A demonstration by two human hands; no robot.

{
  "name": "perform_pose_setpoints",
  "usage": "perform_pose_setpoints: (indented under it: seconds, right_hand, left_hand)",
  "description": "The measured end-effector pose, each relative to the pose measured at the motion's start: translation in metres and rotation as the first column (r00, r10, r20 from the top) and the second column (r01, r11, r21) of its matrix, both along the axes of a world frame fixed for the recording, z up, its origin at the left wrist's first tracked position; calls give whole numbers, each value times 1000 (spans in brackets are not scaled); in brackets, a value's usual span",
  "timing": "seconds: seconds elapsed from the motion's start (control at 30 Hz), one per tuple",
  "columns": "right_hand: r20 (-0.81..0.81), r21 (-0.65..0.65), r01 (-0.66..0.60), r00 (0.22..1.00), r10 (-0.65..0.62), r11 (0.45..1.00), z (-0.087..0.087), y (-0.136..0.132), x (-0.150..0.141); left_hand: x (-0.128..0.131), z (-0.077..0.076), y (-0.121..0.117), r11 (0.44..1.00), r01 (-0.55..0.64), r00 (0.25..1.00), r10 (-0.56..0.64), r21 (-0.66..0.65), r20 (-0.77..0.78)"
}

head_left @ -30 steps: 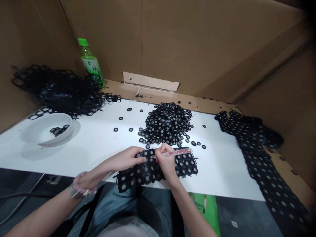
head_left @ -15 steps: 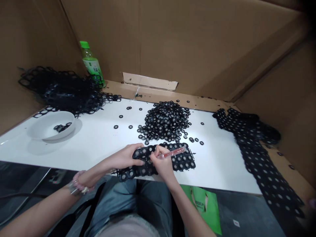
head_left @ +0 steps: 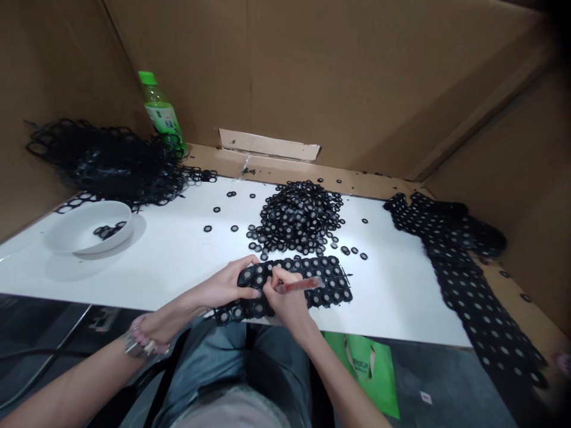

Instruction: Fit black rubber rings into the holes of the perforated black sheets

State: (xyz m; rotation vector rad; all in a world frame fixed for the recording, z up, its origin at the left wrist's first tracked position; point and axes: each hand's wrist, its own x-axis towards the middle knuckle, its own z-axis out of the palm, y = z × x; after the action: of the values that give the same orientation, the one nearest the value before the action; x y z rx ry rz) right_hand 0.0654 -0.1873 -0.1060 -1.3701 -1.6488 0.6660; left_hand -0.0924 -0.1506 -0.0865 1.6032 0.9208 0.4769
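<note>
A black sheet (head_left: 328, 280) with rows of round grey-centred discs lies on the near edge of the white table. My left hand (head_left: 236, 282) grips its left part, thumb on top and fingers behind the far edge. In my right hand (head_left: 285, 292) is a slim pen-like tool (head_left: 301, 285) with a see-through reddish handle, slanting up to the right. Its working tip is hidden by the fingers, which press close to the sheet beside my left thumb. Just beyond the sheet rises a heap of loose black rings (head_left: 301, 217) with grey centres.
On the left stand a white bowl (head_left: 62, 235) with several black pieces and a tangle of black mesh strips (head_left: 107, 160) by a green bottle (head_left: 163, 113). At right, a long black disc-studded strip (head_left: 464, 297) hangs over the edge. Cardboard walls (head_left: 312, 71) enclose the table.
My right hand has shifted slightly left along the sheet, and the tool's handle has swung to lie flatter. The left hand keeps its grip. The whole view has moved slightly.
</note>
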Motion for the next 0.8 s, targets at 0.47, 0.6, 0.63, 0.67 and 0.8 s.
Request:
perform_pose_setpoints:
  seconds: [0.47, 0.6, 0.63, 0.67, 0.8]
  right_hand:
    - [-626, -273, 72, 744, -234, 959, 6, 23, 1]
    - [-619, -260, 74, 753, -225, 963, 6, 21, -1]
    - [-616, -260, 72, 756, -223, 963, 7, 21, -1]
    - [-612, -262, 71, 759, -223, 962, 7, 20, -1]
    - [-603, -268, 74, 765, -227, 961, 7, 20, -1]
  left_hand:
    - [-38, 17, 23, 669, -38, 885, 367, -742, 286]
    - [-47, 7, -4, 574, -36, 760, 547, -818, 351]
    - [-46, 5, -12, 582, -70, 759, 558, -810, 336]
    - [-44, 2, -19, 599, -115, 769, 558, -792, 311]
    - [-32, -2, -37, 665, -231, 795, 550, -710, 256]
